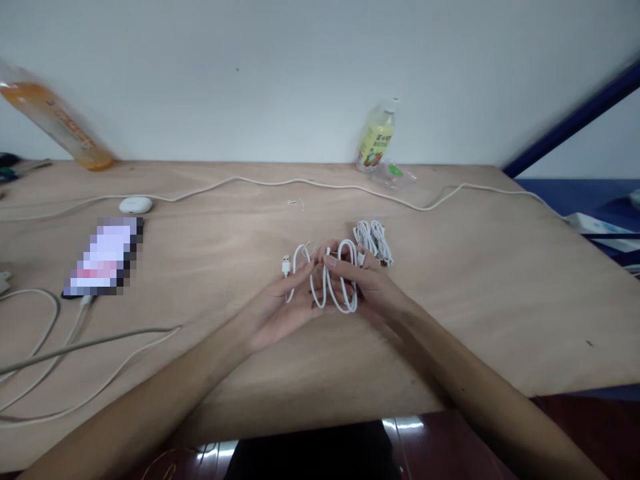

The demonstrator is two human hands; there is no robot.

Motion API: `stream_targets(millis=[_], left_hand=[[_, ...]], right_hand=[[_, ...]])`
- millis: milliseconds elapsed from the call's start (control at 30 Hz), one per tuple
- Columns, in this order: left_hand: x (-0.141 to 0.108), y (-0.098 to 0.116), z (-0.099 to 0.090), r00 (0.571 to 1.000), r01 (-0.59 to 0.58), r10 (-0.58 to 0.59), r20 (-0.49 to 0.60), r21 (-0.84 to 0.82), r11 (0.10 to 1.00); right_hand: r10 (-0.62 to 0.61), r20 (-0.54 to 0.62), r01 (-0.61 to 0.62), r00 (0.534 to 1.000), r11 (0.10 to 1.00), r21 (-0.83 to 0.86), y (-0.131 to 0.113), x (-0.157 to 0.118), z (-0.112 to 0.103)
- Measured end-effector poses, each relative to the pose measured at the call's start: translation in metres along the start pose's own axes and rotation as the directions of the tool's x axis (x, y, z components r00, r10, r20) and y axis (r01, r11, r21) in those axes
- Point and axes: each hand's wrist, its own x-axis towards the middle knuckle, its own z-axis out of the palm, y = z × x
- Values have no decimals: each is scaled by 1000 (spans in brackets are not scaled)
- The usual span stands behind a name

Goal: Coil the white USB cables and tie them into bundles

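Note:
Between my two hands, above the table, is a white USB cable (343, 308) in loose coils. Its USB plug (286, 265) sticks up past the left thumb. My left hand (280, 300) is closed on the left coils, with its thumb along them. My right hand (367, 277) pinches the coils on the right, thumb pointing left. The thumb tips almost meet at the middle of the cable. A thin white tie (309, 249) stands out near the fingers. Just behind the right hand lie bundled white cables (374, 240). Some fingers are hidden behind the coils.
A phone (103, 257) with its screen lit and a white earbud case (135, 205) lie left. Bottles (80, 140) (376, 140) stand against the wall. A long white cord (300, 181) crosses the table. A loose tie (296, 203) and a plastic wrapper (395, 175) lie farther back.

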Motion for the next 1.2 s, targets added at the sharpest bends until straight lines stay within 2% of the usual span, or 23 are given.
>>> stream_targets(millis=[100, 200, 333, 433, 633, 967, 1200], left_hand=[[1, 3, -3, 999, -29, 27, 34, 63, 998], [1, 9, -6, 998, -69, 68, 7, 93, 993], [3, 18, -8, 993, -84, 93, -67, 121, 989], [5, 21, -8, 987, -109, 122, -105, 117, 987], [6, 22, -6, 975, -171, 185, -123, 118, 978], [6, 26, -7, 948, -224, 261, -181, 201, 954], [6, 32, -3, 938, -143, 209, -275, 241, 960]], right_hand=[[21, -15, -22, 1000, 997, -73, -3, -1, 1], [8, -47, -14, 999, 994, -109, -2, 1, -2], [-44, -119, 41, 992, 999, -29, 3, 6, -11], [-29, -146, 36, 989, 998, 46, 4, 9, -18], [-58, -70, 62, 996, 996, 66, -2, 11, -18], [-62, -57, 65, 996, 996, 53, 7, 15, -21], [-58, -49, 58, 997, 998, -9, 11, 14, -19]])
